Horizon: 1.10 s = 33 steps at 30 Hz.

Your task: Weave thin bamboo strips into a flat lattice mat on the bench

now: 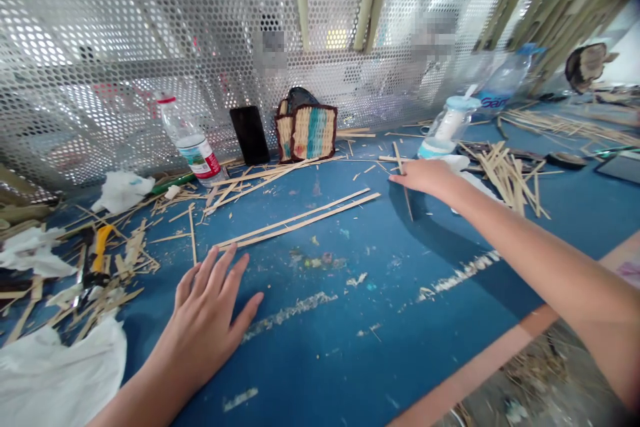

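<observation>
My left hand [207, 310] lies flat on the blue tabletop with its fingers spread. Its fingertips reach the near ends of two long bamboo strips [305, 217], which lie side by side in the middle. Farther off to the right, my right hand [423, 177] is closed in a pinch around a thin bamboo strip [398, 155]. That strip is tilted and sticks out above and below the fingers, casting a shadow on the table. Part of the pinch is hidden behind the hand.
At the back stand a water bottle [193, 147], a black phone [249, 135], a woven piece [315, 132] and a lidded cup [450, 127]. Bamboo scraps, crumpled tissue [123, 191] and a yellow-handled tool [101, 247] crowd the left. A strip pile [507, 177] lies right, before a perforated metal screen [200, 27].
</observation>
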Motion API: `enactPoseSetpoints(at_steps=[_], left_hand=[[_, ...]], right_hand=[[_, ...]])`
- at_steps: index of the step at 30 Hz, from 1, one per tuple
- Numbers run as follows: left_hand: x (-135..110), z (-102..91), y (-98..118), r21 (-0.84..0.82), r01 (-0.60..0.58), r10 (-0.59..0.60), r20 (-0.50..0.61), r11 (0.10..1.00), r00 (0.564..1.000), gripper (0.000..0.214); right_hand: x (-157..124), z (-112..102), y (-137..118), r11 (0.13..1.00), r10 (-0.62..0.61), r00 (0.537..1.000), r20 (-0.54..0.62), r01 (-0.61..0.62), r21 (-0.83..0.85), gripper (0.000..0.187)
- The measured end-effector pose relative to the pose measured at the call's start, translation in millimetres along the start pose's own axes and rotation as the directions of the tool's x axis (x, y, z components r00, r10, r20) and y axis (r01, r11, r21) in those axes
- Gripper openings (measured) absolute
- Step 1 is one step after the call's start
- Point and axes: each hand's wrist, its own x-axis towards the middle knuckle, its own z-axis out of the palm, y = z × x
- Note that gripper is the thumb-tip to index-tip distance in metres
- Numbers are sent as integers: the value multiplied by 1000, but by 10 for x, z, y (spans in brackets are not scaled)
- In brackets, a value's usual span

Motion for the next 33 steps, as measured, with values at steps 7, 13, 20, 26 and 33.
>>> enactPoseSetpoints(at_steps=[7,13,20,26,33], left_hand=[[16,-24,32,-2,-33,33,-44,999,998,54],[10,-7,24,-58,-14,12,-33,998,999,54],[430,-551,-554,-252,156,-152,38,955,988,49],[944,-367,-863,-562,363,-240,283,743,929,57],[1072,40,-969,-537,455,-313,338,710,887,52]], right_hand=[[-137,-11,417,966,59,998,-32,-49,254,13],[-392,-417,349,931,60,983,-171,7,364,28],[-551,-751,-493,759,-362,881,-304,468,453,20],[-292,-594,-1276,571,-576,762,-295,633,522,18],[-5,-234,-1449,615,-616,733,-289,677,405,19]])
